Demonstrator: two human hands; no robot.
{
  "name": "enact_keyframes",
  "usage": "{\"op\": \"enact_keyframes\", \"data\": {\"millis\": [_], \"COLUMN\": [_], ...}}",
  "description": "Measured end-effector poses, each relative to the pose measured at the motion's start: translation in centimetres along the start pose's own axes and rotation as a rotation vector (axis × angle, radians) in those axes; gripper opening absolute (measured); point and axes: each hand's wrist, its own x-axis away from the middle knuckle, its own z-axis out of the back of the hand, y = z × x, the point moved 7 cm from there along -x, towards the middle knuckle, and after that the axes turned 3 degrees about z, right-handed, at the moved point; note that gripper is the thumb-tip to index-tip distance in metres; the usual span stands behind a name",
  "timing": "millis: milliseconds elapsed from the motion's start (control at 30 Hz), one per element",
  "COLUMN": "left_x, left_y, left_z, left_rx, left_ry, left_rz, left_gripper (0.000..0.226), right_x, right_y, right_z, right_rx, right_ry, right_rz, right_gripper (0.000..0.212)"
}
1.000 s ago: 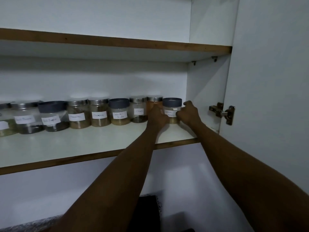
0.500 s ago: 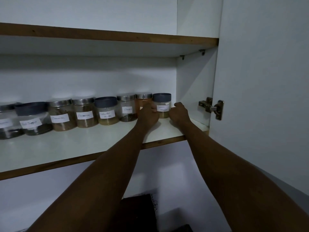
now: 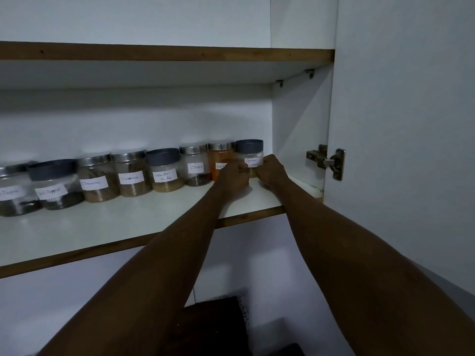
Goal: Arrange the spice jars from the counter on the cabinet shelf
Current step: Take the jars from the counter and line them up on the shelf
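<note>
Left hand: curled at the front left of the Garam Masala jar, fingers touching its lower wall.
Right hand: cupped against the jar's right side; both equally near.
Jar: upright between the hands, straight ahead, held lightly by both.
Place: right end of the shelf, against the orange jar, last in the row.

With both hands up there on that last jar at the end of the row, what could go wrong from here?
The left hand and right hand flank the clear grey-lidded jar labelled Garam Masala. It stands close against the orange-filled steel-lidded jar, so a nudge might knock that neighbour or skew the row. The jars are packed tightly, so one bump could pass along. The shelf is high and dim, so labels may end up misaligned.
</note>
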Motion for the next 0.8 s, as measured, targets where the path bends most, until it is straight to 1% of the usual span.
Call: {"op": "enact_keyframes", "data": {"millis": [167, 267, 333, 533, 600, 700, 800], "left_x": [-0.22, -0.18, -0.18, 0.12, 0.17, 0.13, 0.10], "left_y": [-0.25, -0.33, -0.49, 0.02, 0.15, -0.09, -0.30], "left_z": [0.07, -0.40, -0.64, -0.20, -0.02, 0.17, 0.17], "left_rx": [0.030, 0.068, 0.064, 0.045, 0.031, 0.041, 0.048], "left_ry": [0.014, -0.045, -0.079, -0.040, -0.028, -0.012, 0.010], "left_rz": [-0.014, -0.063, -0.052, -0.077, -0.090, -0.063, -0.086], "left_gripper": [0.032, 0.021, 0.018, 0.023, 0.026, 0.027, 0.023], "right_x": [-0.24, 0.00, 0.08, 0.25, 0.30, 0.42, 0.50], "right_y": [0.20, -0.02, -0.12, -0.22, -0.16, 0.01, 0.31], "right_z": [-0.32, -0.25, -0.26, -0.23, -0.25, -0.25, -0.11], "right_rx": [-0.032, -0.028, -0.032, -0.021, -0.025, -0.036, -0.035], "right_ry": [-0.030, -0.027, -0.033, -0.035, -0.033, -0.031, -0.020], "right_rz": [-0.006, -0.009, -0.004, 0.006, 0.002, -0.011, -0.028], "right_gripper": [0.037, 0.041, 0.042, 0.048, 0.047, 0.047, 0.053]}}
